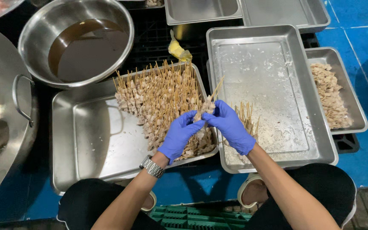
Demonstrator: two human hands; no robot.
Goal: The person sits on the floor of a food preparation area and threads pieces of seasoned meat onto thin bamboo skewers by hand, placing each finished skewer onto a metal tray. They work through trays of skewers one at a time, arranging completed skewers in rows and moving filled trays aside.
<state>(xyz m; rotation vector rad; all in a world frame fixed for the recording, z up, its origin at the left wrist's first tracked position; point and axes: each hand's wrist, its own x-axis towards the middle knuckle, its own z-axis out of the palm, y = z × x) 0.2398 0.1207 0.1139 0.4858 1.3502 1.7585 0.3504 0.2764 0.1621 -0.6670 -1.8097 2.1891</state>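
Observation:
Both my hands wear blue gloves and meet over the gap between two steel trays. My left hand [179,134] and my right hand [231,125] together hold one wooden skewer with pale meat pieces [207,106], its stick pointing up and to the right. Below them the left tray [86,140] holds a dense pile of finished meat skewers [162,100] along its right side. A few skewers [247,117] lie at the near left corner of the wide middle tray [277,85], which is smeared with white residue.
A smaller tray of loose pale meat pieces [331,96] sits at the right. A steel bowl of brown liquid [79,42] stands at the back left, a large steel pot lid [1,106] at far left. More steel trays [203,10] lie behind. Blue floor surrounds everything.

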